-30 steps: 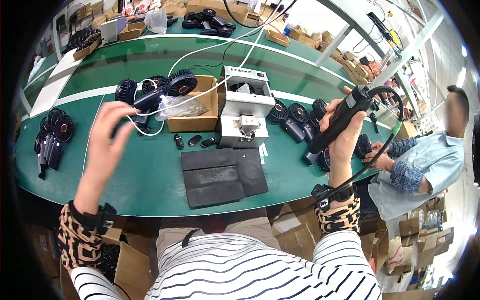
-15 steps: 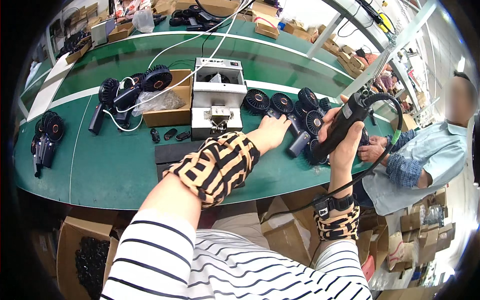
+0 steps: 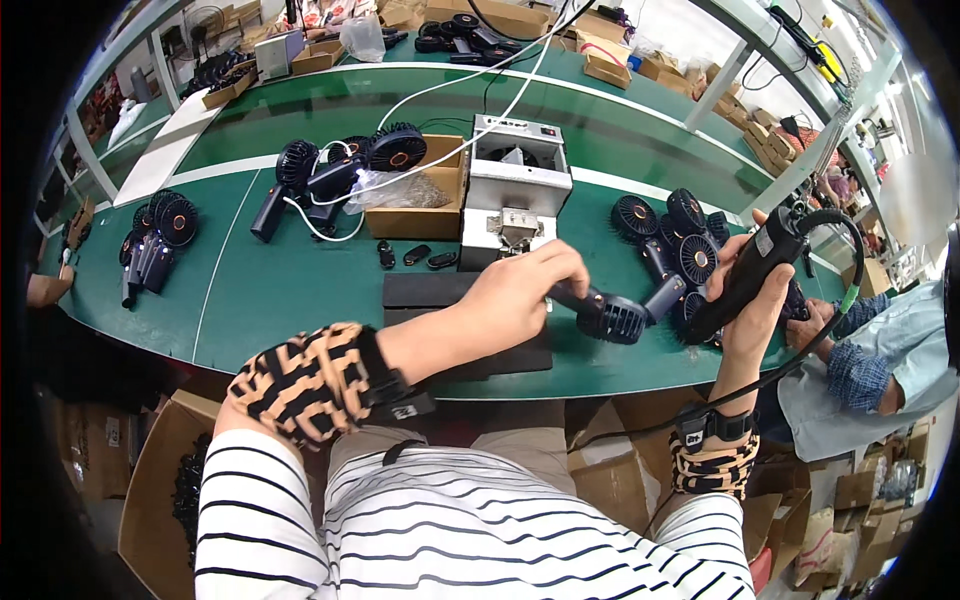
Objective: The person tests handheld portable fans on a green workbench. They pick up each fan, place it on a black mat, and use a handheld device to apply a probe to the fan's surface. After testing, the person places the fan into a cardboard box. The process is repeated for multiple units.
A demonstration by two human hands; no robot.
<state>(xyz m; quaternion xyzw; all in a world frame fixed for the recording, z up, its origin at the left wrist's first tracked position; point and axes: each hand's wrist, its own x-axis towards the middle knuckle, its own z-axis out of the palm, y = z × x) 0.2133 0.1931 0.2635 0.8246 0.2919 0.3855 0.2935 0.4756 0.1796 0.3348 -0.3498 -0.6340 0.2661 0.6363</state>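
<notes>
My left hand (image 3: 525,295) is closed around the handle of a dark handheld fan (image 3: 613,318), its round caged head pointing right above the bench. Under that hand lies a flat black block (image 3: 425,293), partly covered by my forearm. My right hand (image 3: 752,315) grips a black electric screwdriver (image 3: 748,283), tilted with its lower end toward the bench; a cable runs from its top. Several more handheld fans (image 3: 697,260) are heaped between my hands and beyond them. A white and metal fixture (image 3: 515,185) stands just past my left hand.
An open carton (image 3: 415,222) holds clear plastic bags. Small black parts (image 3: 417,255) lie before it. Fans with white cables (image 3: 335,180) sit left of it, and another fan cluster (image 3: 160,235) farther left. A co-worker's hands (image 3: 812,322) work at the right edge.
My left hand has lifted a fan from the heap and drawn it nearer to me. The whole view has shifted, with the bench now farther right. My right hand still holds the screwdriver.
</notes>
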